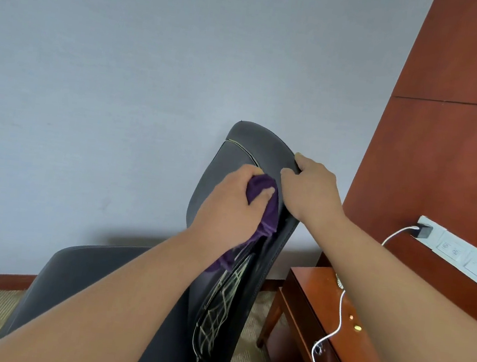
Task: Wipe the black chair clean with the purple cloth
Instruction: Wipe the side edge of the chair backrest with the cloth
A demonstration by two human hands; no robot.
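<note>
left hand (228,206) and right hand (311,189) bare, both forearms (133,297) unclothed

One black chair (254,140), one purple cloth (269,214), two hands (left hand (228,206), right hand (311,189)), one cable (341,313)

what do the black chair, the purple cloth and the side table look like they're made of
The black chair: probably leather or faux leather, smooth with a dull sheen and a pale piped seam. The purple cloth: soft, fuzzy fabric, likely microfibre or terry; it bunches and drapes. The side table: reddish-brown wood or veneer, with a smooth varnished look.
</note>
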